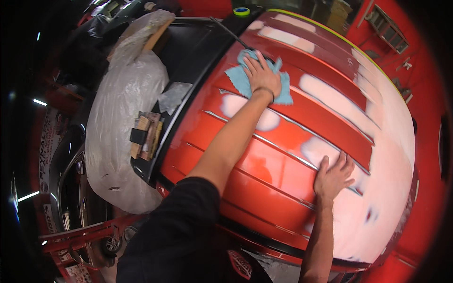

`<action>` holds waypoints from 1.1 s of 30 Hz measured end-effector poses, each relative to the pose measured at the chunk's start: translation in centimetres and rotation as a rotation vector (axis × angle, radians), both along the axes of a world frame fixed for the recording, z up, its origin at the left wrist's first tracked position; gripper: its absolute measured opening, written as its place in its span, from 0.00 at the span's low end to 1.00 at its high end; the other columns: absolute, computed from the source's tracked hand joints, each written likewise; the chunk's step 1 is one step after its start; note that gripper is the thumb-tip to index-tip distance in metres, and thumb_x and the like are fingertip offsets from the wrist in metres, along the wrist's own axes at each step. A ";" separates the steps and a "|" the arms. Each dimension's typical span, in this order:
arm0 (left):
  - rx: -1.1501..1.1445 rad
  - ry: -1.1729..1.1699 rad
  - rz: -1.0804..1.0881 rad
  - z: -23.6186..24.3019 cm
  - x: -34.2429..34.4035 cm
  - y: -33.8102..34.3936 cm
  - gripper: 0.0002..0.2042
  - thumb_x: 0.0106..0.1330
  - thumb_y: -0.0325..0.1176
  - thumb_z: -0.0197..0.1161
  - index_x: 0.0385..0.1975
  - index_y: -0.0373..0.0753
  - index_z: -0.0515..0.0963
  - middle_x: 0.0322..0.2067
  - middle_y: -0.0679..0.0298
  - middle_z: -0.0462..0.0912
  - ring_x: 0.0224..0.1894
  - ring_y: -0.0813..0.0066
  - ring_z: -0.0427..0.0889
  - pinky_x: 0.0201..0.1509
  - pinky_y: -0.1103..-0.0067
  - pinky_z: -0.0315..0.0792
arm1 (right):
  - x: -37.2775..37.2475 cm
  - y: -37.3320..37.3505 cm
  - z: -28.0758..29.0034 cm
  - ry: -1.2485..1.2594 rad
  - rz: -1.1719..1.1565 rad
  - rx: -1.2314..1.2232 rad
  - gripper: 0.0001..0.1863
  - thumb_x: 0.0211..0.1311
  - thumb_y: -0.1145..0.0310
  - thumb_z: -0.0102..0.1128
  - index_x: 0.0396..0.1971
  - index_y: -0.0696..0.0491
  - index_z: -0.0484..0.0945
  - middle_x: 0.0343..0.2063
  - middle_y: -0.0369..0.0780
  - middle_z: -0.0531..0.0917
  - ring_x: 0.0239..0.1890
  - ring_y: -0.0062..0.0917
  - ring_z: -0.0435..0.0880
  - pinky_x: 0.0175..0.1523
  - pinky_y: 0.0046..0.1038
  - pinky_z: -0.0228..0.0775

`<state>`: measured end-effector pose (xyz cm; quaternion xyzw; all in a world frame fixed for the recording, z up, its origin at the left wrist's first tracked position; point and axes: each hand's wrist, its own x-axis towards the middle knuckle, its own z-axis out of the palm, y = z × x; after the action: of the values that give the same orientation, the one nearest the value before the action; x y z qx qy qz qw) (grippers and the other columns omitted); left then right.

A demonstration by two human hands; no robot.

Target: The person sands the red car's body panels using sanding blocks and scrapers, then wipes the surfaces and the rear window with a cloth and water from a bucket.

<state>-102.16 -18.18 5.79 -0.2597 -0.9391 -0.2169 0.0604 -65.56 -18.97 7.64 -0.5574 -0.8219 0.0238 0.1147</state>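
My left hand (263, 77) presses a light blue cloth (240, 81) against the far left part of a red car roof (264, 162). Its fingers are stretched over the cloth, which spreads out in folds around the palm. Nearer and to the right, my right hand (331, 178) rests on the roof with its fingers spread and nothing in them. It lies beside a pale sanded patch (317, 150). Raised ribs run across the red paint, and a broad whitish-pink area (389, 141) covers the roof's right end. A thin black antenna (231, 34) rises beyond the cloth.
Left of the roof, sanding blocks (145, 136) sit by the dark glass edge, near clear plastic sheeting (123, 127). A yellow-green tape roll (241, 12) lies at the far edge. Yellow-green tape (325, 29) lines the far rim. Another dark car (71, 174) stands at left.
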 end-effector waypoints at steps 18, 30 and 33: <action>0.133 0.095 -0.727 -3.9 -26.8 6.9 0.29 0.80 0.50 0.53 0.76 0.46 0.67 0.72 0.45 0.71 0.78 0.52 0.63 0.77 0.69 0.64 | -1.5 0.3 0.6 -0.053 0.031 -0.071 0.37 0.75 0.52 0.49 0.75 0.60 0.57 0.75 0.57 0.54 0.81 0.55 0.45 0.75 0.74 0.32; 0.238 -0.015 -0.836 -2.8 -24.4 9.4 0.28 0.75 0.60 0.54 0.70 0.56 0.77 0.71 0.50 0.74 0.77 0.54 0.65 0.82 0.54 0.47 | -0.3 0.3 -0.8 -0.080 0.002 -0.011 0.36 0.80 0.47 0.42 0.76 0.58 0.59 0.77 0.52 0.57 0.80 0.51 0.53 0.77 0.67 0.35; 0.113 -0.082 -0.624 -2.1 -23.0 5.7 0.29 0.78 0.58 0.48 0.72 0.51 0.75 0.74 0.55 0.70 0.79 0.58 0.61 0.83 0.55 0.47 | -0.3 0.1 -0.5 -0.096 -0.006 -0.019 0.39 0.81 0.42 0.37 0.77 0.58 0.58 0.77 0.51 0.56 0.81 0.49 0.52 0.77 0.66 0.35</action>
<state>-125.14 -12.44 3.72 -0.5225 -0.8021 -0.2873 -0.0327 -65.86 -18.85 7.13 -0.5614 -0.8246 0.0047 0.0696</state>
